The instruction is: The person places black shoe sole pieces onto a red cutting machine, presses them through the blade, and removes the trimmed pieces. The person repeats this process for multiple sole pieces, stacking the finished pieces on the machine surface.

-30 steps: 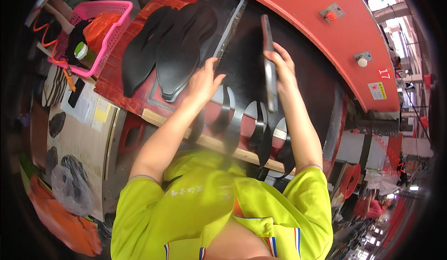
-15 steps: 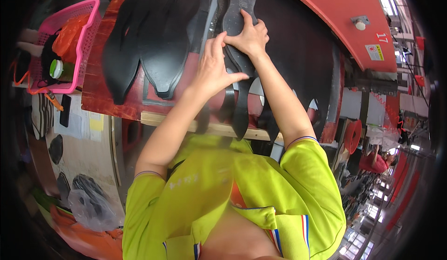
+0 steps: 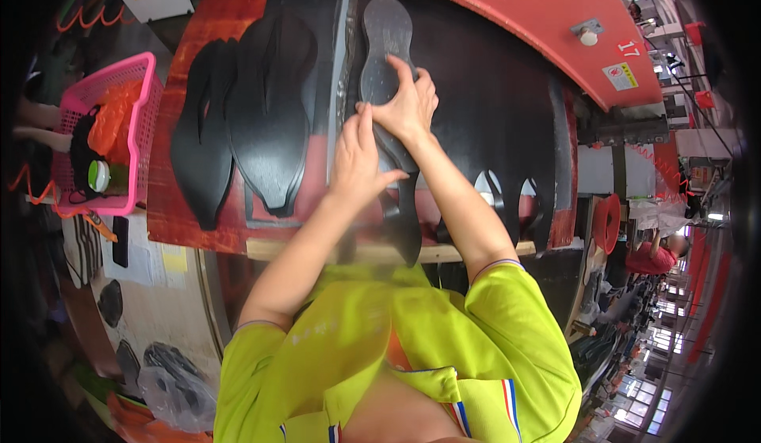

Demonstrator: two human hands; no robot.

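Note:
A dark sole-shaped cutting die (image 3: 388,26) lies lengthwise on a black sheet (image 3: 476,86). My right hand (image 3: 408,110) spans the die's narrower middle, thumb at its left side, index finger stretched along its top and the other fingers toward its right side. Close by on the left, my left hand (image 3: 357,157) is open, fingers straight and thumb spread. Its fingertips meet my right thumb at the die's left edge. Near the table's front, the sheet has curved cut-outs and black strips hanging between them. My hands hide the die's lower part in places.
Large curved black pieces (image 3: 269,149) lie on the red table (image 3: 170,213) to the left. A red machine beam (image 3: 547,23) crosses the far side. A pink basket (image 3: 147,138) with an orange bag stands at left. A wooden strip (image 3: 297,249) edges the table's front.
The whole view has shifted, so the table sits lower and more of the die's far end shows. Both hands stay close together at the die, with little change in their pose.

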